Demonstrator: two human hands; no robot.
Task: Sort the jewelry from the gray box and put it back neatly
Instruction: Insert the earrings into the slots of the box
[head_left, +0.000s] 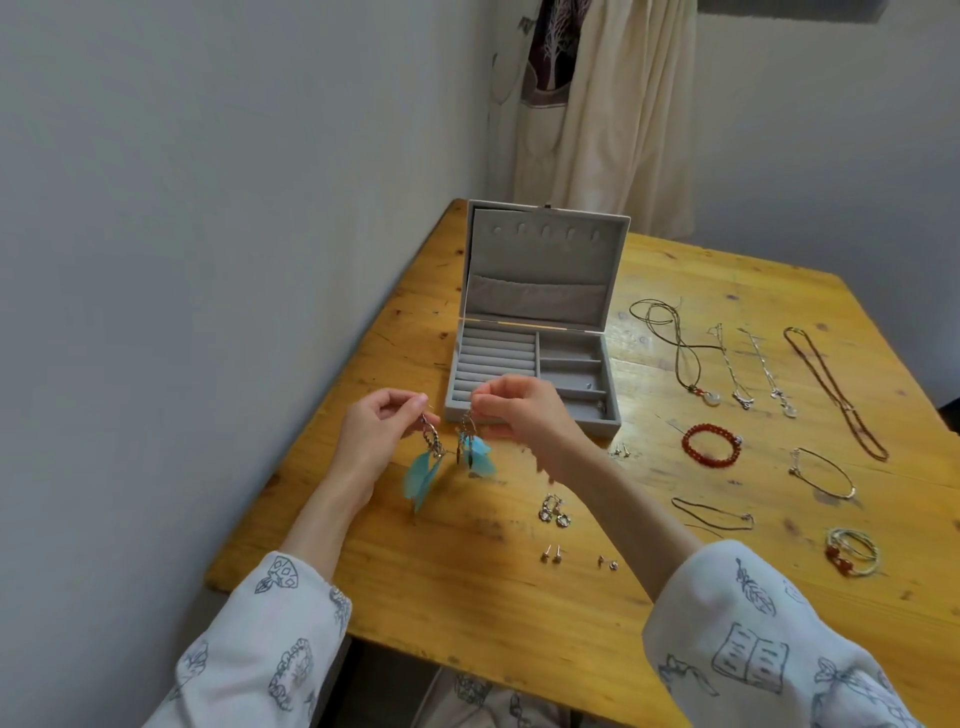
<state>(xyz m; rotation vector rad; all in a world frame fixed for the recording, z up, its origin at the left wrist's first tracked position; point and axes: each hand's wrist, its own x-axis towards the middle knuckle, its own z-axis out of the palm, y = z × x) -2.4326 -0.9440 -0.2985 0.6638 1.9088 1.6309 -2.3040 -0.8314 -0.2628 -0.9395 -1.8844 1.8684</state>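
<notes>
Two blue feather earrings held up just in front of the open gray box (535, 415), over the wooden table (467, 597). Left hand (374, 431) pinching the hook of one feather earring (422, 475); right hand (519, 415) pinching the hook of the other feather earring (474, 449), fingertips close together over the box's front edge. Box apparently near empty, ring rolls on its left side, open compartments on its right. Right of the box: necklaces (727, 364), a red bracelet (709, 441); nearer than the box: small stud earrings (551, 553). Likely risks: feathers and dangling metal parts tangling while so near each other; a thin hook slipping from a light pinch; feathers crushed if pressed into a tight compartment; sleeves sweeping the studs off the table.
</notes>
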